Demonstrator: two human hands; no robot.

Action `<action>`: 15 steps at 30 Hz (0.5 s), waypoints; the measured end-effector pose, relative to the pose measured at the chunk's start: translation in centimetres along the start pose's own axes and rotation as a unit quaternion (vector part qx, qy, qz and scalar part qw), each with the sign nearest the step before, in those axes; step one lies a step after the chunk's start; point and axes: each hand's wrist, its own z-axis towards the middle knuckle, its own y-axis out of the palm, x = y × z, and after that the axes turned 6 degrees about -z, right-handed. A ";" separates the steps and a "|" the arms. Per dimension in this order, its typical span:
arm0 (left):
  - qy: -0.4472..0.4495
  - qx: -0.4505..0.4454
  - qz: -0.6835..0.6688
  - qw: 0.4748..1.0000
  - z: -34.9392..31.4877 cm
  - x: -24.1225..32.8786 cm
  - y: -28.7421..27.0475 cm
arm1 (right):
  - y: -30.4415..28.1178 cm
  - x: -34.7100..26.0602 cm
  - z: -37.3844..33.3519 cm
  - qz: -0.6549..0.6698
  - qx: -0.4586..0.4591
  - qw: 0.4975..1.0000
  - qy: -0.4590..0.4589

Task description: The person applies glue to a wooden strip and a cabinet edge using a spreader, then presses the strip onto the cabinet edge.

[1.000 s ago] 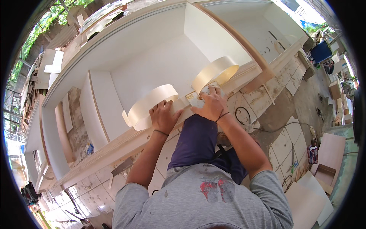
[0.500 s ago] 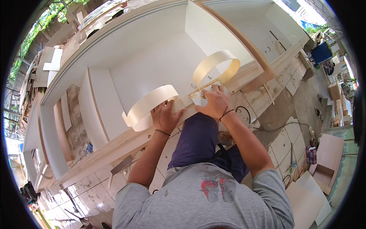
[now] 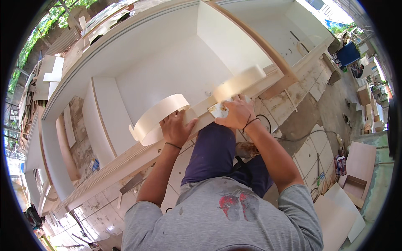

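The right grip (image 3: pixel 238 114) is clasping a stained white flat block (image 3: pixel 217 111), a thin cream ribbon-like strip (image 3: pixel 157 112) running lengthwise leftward to the spread left grip (image 3: pixel 176 128).

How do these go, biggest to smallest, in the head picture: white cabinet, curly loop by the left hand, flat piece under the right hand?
1. White cabinet, biggest by far
2. Curly loop
3. Flat piece: the right hand hides some, but what shows looks smallest
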 end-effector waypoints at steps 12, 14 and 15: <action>-0.024 -0.054 0.019 0.998 0.6 0.3 -1.0 | -1.7 1.6 -3.3 0.037 0.073 0.995 -0.060; -0.026 -0.044 0.027 0.998 0.5 0.1 -0.7 | -2.1 3.6 -4.2 0.186 0.062 0.976 -0.097; -0.021 -0.043 0.027 0.999 0.6 -0.2 -0.5 | -2.2 5.1 -4.7 0.327 0.051 0.935 -0.129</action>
